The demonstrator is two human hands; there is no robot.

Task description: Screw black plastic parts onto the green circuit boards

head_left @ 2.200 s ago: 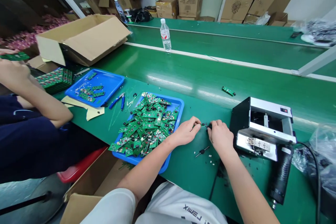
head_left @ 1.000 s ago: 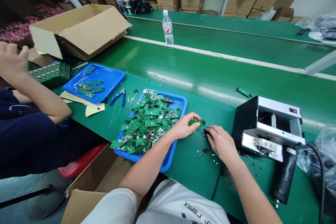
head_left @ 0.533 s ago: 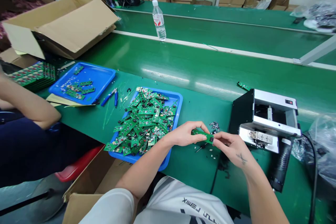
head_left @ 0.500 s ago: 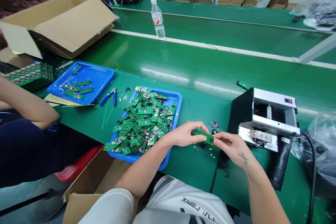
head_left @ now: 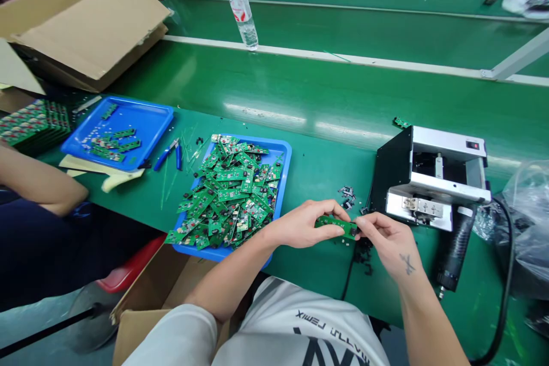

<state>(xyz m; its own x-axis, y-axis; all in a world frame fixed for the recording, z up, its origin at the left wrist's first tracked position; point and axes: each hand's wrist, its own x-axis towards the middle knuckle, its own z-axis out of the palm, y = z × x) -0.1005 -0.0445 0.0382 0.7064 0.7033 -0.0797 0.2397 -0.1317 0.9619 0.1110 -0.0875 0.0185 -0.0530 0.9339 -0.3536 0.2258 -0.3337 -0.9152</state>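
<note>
A small green circuit board (head_left: 337,227) lies between my hands, above the green table. My left hand (head_left: 306,223) pinches its left part between thumb and fingers. At its right end, by a black component, my right hand (head_left: 384,235) has thumb and fingertips closed together; whatever they grip there is too small to make out. Many similar boards (head_left: 231,191) are heaped in a blue tray (head_left: 283,174) left of my hands. Small black parts (head_left: 347,194) lie on the table just beyond my fingers, with more below the board.
A black and silver machine (head_left: 448,154) stands at the right, with a black cylinder and cable. Further left are blue cutters (head_left: 167,155), a second blue tray (head_left: 160,120), a cardboard box (head_left: 94,23) and another person's arm (head_left: 38,174). A bottle (head_left: 243,11) stands at the back.
The view has shifted, so the background sits higher. My right fingertips have moved onto the board's right end beside the black component; my left hand still holds the board.
</note>
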